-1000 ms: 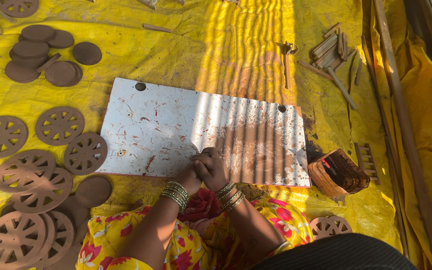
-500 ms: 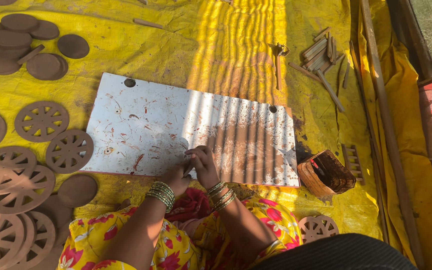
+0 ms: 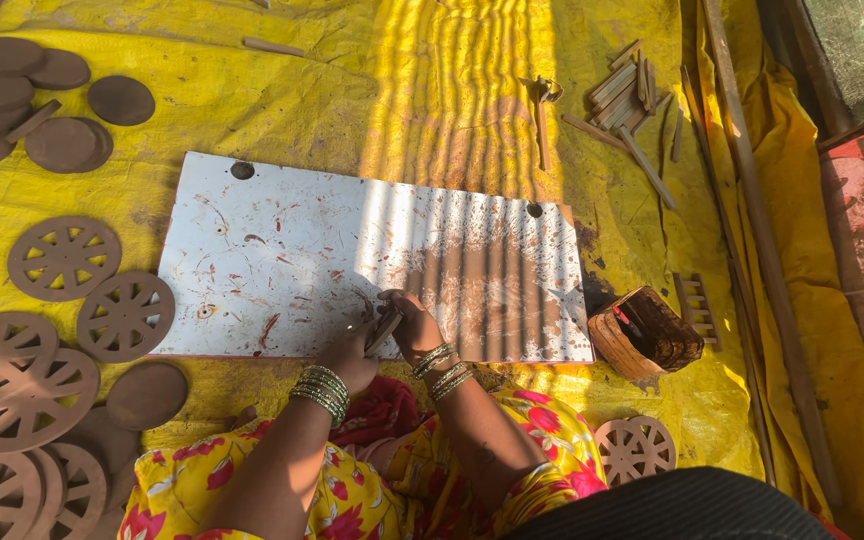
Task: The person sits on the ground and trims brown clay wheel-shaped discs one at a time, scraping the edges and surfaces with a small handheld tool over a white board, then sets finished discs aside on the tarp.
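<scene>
Working at lower centre: left hand (image 3: 350, 352) and right hand (image 3: 414, 325), fingers pinched together on a small clay piece (image 3: 384, 328) over the white board (image 3: 282, 250). Risk: thin clay bending or snapping under uneven squeeze.

Small dark clay strip (image 3: 384, 328), flat and narrow, sits tilted at the near edge of the white, clay-smeared board (image 3: 282, 250), pinched between both hands and partly hidden.
</scene>
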`<act>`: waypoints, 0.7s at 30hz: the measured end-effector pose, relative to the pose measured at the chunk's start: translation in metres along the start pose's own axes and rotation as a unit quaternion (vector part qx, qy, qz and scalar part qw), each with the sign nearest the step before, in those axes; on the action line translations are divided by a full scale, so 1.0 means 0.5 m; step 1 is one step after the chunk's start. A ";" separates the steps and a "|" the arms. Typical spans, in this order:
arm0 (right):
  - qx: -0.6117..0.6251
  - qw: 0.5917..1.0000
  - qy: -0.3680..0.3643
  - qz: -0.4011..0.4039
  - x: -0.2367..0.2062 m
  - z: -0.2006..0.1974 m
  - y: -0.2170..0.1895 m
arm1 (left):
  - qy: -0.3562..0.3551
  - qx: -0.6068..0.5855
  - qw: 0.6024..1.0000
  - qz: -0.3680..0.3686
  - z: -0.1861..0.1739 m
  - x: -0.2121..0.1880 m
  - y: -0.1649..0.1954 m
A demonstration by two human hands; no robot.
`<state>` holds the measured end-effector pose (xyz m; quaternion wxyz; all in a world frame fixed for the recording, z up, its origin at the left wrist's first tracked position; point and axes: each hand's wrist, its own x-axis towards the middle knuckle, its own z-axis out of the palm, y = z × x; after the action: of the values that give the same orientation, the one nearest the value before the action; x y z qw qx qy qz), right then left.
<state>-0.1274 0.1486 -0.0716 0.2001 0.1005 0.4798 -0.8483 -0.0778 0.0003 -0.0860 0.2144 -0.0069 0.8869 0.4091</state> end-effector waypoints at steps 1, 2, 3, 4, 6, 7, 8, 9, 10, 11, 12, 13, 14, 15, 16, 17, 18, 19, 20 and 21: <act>-0.013 1.000 0.002 -0.022 -0.003 0.001 0.003 | -0.006 -0.026 1.000 -0.002 -0.001 -0.002 -0.002; -0.165 0.979 -0.026 -0.113 -0.006 0.002 0.008 | -0.010 -0.052 0.999 -0.005 0.000 -0.003 -0.005; -0.313 0.927 -0.055 -0.201 -0.009 0.004 0.012 | -0.011 -0.078 0.997 -0.009 -0.001 -0.002 -0.009; -0.449 0.843 -0.085 -0.285 -0.012 0.006 0.016 | -0.005 -0.082 0.997 0.007 0.003 0.000 -0.013; -0.518 0.768 -0.109 -0.361 -0.016 0.012 0.021 | 0.010 -0.084 0.996 0.042 0.006 0.008 -0.018; -0.549 0.725 -0.118 -0.400 -0.016 0.015 0.022 | -0.006 -0.084 0.996 0.028 0.006 0.013 -0.021; -0.506 0.768 -0.114 -0.375 -0.015 0.018 0.022 | -0.022 -0.085 0.996 0.015 0.007 0.019 -0.020; -0.463 0.808 -0.109 -0.348 -0.013 0.020 0.021 | -0.039 -0.087 0.995 0.003 0.008 0.025 -0.019; -0.418 0.846 -0.101 -0.316 -0.011 0.021 0.019 | -0.030 -0.096 0.995 0.007 0.008 0.028 -0.019; -0.396 0.866 -0.091 -0.290 -0.008 0.022 0.017 | -0.022 -0.105 0.994 0.011 0.008 0.032 -0.018; -0.374 0.886 -0.081 -0.262 -0.005 0.021 0.014 | -0.017 -0.117 0.993 0.015 0.010 0.033 -0.016; -0.353 0.904 -0.071 -0.232 -0.002 0.021 0.010 | -0.005 -0.116 0.993 0.038 0.012 0.032 -0.016; -0.296 0.941 -0.035 -0.158 0.000 0.019 0.007 | 0.008 -0.114 0.992 0.061 0.013 0.031 -0.017; -0.234 0.969 0.001 -0.082 0.001 0.018 0.004 | 0.021 -0.112 0.990 0.083 0.015 0.029 -0.019; -0.167 0.985 0.037 -0.004 0.001 0.016 0.002 | 0.015 -0.094 0.993 0.070 0.018 0.027 -0.023; -0.139 0.990 0.028 0.007 0.000 0.015 0.001 | 0.010 -0.075 0.996 0.057 0.020 0.027 -0.029; -0.111 0.993 0.018 0.019 -0.002 0.015 0.000 | 0.005 -0.057 0.997 0.042 0.023 0.025 -0.036; -0.083 0.996 0.007 0.032 -0.005 0.015 0.001 | 0.008 -0.081 0.995 0.053 0.028 0.025 -0.044; -0.188 0.981 -0.013 -0.053 -0.008 0.016 0.002 | 0.014 -0.104 0.992 0.065 0.030 0.026 -0.055; -0.291 0.946 -0.036 -0.139 -0.011 0.017 0.005 | 0.022 -0.128 0.989 0.077 0.032 0.032 -0.064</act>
<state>-0.1212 0.1416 -0.0669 0.1178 -0.0599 0.7075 -0.6942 -0.0800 -0.0067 -0.1247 0.1596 0.0251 0.8299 0.5339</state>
